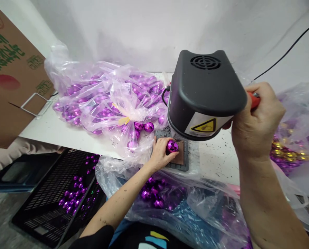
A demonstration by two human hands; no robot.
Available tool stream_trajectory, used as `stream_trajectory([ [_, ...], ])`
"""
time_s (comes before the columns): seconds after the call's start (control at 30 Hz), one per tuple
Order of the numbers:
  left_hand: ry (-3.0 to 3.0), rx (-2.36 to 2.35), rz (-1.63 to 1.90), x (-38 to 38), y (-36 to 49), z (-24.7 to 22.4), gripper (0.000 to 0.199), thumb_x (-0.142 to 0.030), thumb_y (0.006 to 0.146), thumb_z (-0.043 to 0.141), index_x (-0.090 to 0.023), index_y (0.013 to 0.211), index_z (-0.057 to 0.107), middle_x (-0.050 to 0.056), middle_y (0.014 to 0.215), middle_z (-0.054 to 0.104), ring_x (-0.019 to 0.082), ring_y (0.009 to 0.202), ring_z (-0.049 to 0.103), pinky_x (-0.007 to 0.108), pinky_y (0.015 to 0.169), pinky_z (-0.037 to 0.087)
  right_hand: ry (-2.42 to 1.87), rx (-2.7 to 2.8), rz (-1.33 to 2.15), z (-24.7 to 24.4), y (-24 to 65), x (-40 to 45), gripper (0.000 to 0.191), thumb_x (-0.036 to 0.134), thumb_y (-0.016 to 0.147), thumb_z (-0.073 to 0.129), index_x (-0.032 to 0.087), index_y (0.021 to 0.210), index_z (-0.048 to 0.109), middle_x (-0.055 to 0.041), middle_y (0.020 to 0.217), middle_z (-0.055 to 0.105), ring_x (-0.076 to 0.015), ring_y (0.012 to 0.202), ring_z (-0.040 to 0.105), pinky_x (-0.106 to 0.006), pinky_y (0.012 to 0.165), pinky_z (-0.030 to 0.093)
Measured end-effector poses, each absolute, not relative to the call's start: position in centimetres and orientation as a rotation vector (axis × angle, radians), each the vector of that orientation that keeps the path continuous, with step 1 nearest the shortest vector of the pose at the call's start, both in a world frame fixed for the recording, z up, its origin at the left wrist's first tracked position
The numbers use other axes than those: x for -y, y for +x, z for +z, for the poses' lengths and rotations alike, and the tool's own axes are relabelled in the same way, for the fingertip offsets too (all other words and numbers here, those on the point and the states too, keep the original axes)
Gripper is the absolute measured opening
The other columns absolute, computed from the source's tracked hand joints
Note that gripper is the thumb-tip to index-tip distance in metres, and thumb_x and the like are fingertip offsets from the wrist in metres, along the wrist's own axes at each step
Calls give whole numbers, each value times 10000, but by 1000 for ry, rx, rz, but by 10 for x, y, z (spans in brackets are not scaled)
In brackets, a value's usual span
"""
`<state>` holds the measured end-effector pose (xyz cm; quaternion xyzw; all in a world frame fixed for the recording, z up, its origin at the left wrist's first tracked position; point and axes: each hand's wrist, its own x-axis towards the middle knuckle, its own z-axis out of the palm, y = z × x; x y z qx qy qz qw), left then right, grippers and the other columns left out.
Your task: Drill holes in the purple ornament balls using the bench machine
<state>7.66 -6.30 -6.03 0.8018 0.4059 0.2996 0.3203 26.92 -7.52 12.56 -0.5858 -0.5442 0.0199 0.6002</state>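
A shiny purple faceted ball is pinched in my left hand, just above a brown pad on a grey base plate. Over the plate stands a black machine head with a round vent and a yellow warning label. My right hand is wrapped round a red handle at the machine's right side. Left of the machine, a clear plastic bag full of purple balls lies on the white table, with a few balls at its opening.
An open plastic bag with purple balls hangs at the table's front edge. A black crate stands lower left, a cardboard box upper left. Another bag holds purple and gold balls at right. A black cable runs along the wall.
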Motion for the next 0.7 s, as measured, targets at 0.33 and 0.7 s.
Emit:
stream_trajectory([
  [0.33,2123,-1075,773,64,79,-64,412,-338,891,680,-211,1260,545,108,1279,633,288,1280,525,570,1247,161,-1377,1241,-408,91,262,112,289,463,891,625,176,871,655,8,768,607,-67,577,548,-237,562,407],
  [0.7,2126,-1062,786,64,79,-67,407,-357,897,667,-218,1259,545,104,1265,635,297,1292,513,562,1244,182,-1351,1275,-311,49,241,151,72,305,839,630,235,849,618,28,609,559,-126,510,544,-272,478,403],
])
